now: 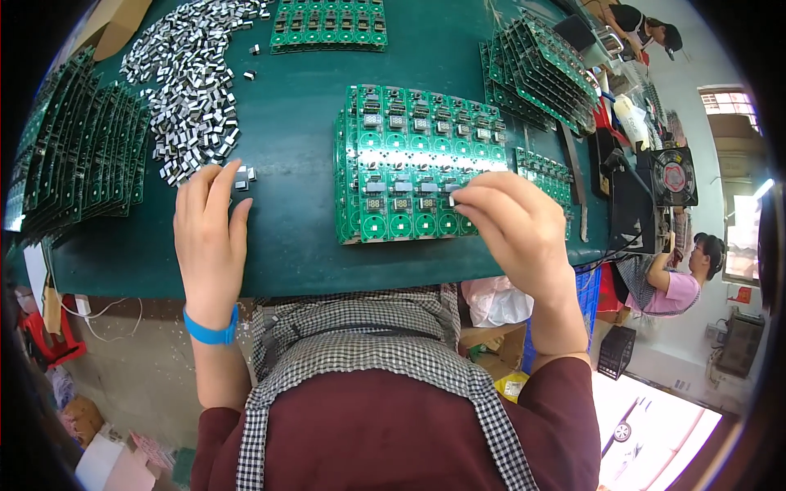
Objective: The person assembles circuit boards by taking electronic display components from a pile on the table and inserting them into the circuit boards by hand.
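A stack of green circuit board panels lies before me on the table, with rows of small digit displays across its top. Over its lower right part, my right hand pinches a small digit display between thumb and fingertips, at the end of a row of fitted displays. My left hand is by the near end of a heap of loose displays, fingers stretched and thumb apart. A few single displays lie beside its fingertips; whether it touches them is not clear.
Upright green boards stand packed at the left, and more boards lean at the back right. Another board panel lies at the far edge. A black fan stands right; two other people are beyond the table.
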`<action>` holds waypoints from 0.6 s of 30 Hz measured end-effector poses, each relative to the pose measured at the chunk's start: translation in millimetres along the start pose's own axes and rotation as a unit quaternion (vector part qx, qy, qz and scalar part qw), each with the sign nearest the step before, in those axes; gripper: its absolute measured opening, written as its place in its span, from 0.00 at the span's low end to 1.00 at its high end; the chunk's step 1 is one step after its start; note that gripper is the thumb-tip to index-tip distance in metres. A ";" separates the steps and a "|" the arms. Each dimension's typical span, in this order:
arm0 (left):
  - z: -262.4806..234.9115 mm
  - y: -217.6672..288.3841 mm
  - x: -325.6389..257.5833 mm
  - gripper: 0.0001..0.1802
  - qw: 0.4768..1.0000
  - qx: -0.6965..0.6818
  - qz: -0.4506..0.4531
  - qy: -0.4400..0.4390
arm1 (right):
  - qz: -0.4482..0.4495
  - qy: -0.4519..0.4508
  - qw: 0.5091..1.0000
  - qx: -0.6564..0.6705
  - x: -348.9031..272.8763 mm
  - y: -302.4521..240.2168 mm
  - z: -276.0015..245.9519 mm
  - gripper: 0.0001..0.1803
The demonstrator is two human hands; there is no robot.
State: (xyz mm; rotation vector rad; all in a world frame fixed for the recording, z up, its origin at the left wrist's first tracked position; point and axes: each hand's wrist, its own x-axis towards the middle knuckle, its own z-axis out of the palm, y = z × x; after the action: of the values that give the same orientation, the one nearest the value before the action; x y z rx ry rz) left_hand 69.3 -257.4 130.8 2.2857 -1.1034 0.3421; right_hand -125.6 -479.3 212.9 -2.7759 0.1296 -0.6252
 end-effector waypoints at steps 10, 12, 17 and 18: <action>7.6 -4.8 0.5 0.14 0.998 0.008 -0.006 -0.066 | -0.056 -0.077 0.995 -0.043 3.7 -0.6 -4.2 0.15; 8.2 -3.7 1.3 0.12 0.997 0.002 -0.006 -0.076 | -0.054 -0.077 0.994 -0.047 3.4 -1.9 -3.1 0.15; 7.8 -6.1 2.1 0.10 0.998 0.020 0.027 -0.055 | -0.056 -0.077 0.993 -0.067 -2.5 -3.5 -2.6 0.17; 6.8 -5.3 3.0 0.10 0.998 0.033 0.049 -0.030 | -0.030 -0.049 0.997 -0.058 -4.7 -4.5 -5.0 0.18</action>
State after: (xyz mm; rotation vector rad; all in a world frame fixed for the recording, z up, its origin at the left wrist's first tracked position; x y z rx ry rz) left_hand 75.1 -260.8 124.6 2.3171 -1.2554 0.3541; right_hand -131.9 -475.6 216.7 -2.9266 0.0629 -0.5103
